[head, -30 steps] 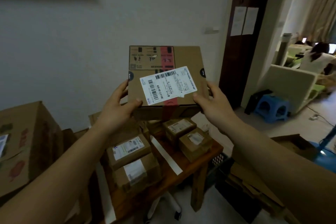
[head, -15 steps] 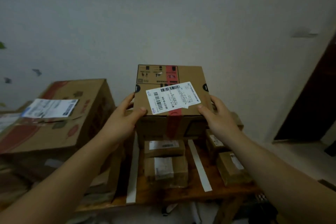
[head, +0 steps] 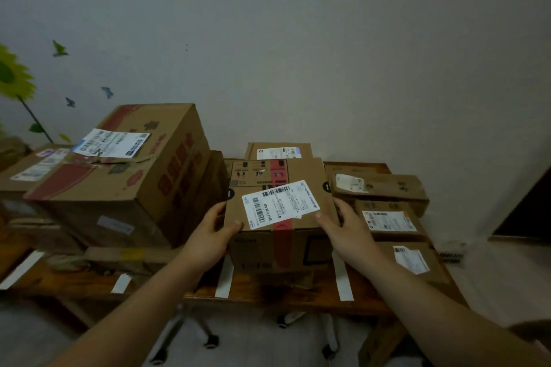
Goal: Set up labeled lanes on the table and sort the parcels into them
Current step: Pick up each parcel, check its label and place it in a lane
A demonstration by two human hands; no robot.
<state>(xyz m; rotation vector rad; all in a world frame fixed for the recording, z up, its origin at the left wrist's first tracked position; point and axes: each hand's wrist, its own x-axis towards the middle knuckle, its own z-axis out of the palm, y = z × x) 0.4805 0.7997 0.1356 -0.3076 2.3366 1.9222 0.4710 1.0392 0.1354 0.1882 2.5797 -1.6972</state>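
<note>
Presently catalogued, by lane and state.

Item held: a red-taped parcel (head: 277, 217), brown cardboard with a white barcode label on its top face, is gripped at both sides. The left hand (head: 208, 235) is curled round the left edge with its thumb laid on top. The right hand (head: 343, 229) is clamped on the right edge in the same way. The parcel is held low over the wooden counter (head: 268, 296), between two white strips (head: 224, 278). Whether it already rests on a smaller box beneath cannot be told.

Lanes: four white strips are seen laid front to back across the counter. No writing can be made out on them.

Stock on the counter:
- Left of the held parcel: a large carton (head: 125, 182), with a flat package (head: 128, 256) in front of it.
- Right lane: three labelled parcels (head: 390, 222), one behind the other.
- Against the wall behind the held parcel: a rear parcel (head: 277, 152).

Progress, as judged: the lanes are set out and most parcels appear placed. The held parcel remains to be set down and released. Any unsorted stock lies out of view.
</note>
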